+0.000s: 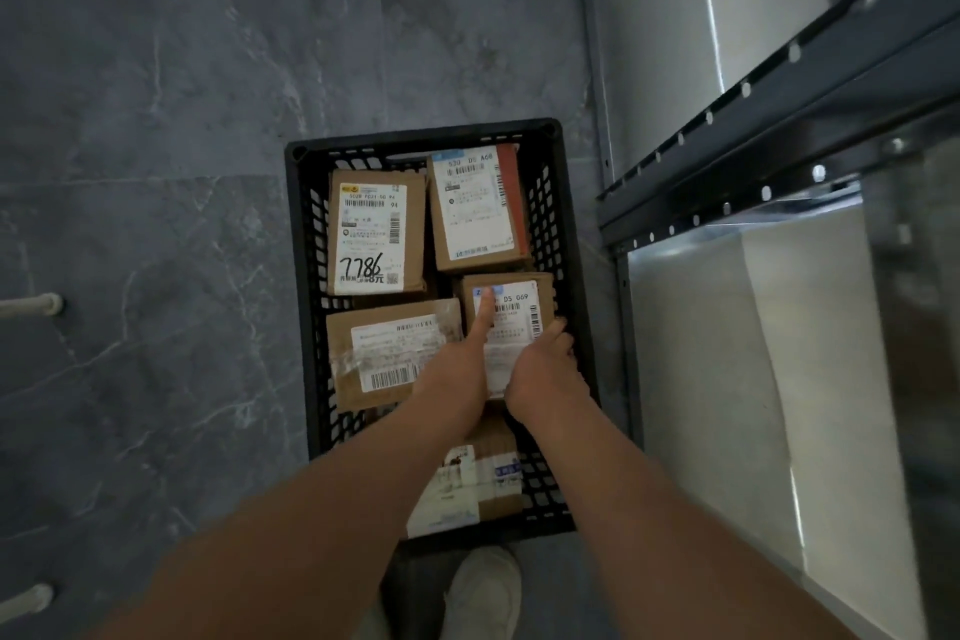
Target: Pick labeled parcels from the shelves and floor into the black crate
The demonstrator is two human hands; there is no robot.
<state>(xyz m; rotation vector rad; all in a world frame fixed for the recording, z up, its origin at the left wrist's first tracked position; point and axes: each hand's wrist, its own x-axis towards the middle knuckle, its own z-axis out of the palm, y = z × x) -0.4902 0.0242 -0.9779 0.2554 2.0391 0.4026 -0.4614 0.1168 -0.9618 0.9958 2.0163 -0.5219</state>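
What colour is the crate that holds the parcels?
Black; the crate shows best in the head view.

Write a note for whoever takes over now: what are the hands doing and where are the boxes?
Left hand and right hand both hold the D5 069 parcel inside the black crate, not let go.
Already in the crate: 7786 parcel, A68 parcel, taped parcel, parcel under the arms.
To do: release it, then fetch more; none show on the floor or shelf here.

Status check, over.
Left hand on D5 069 parcel, right hand gripping its edge. Parcel in black crate, four other parcels beside. Nothing blocking.
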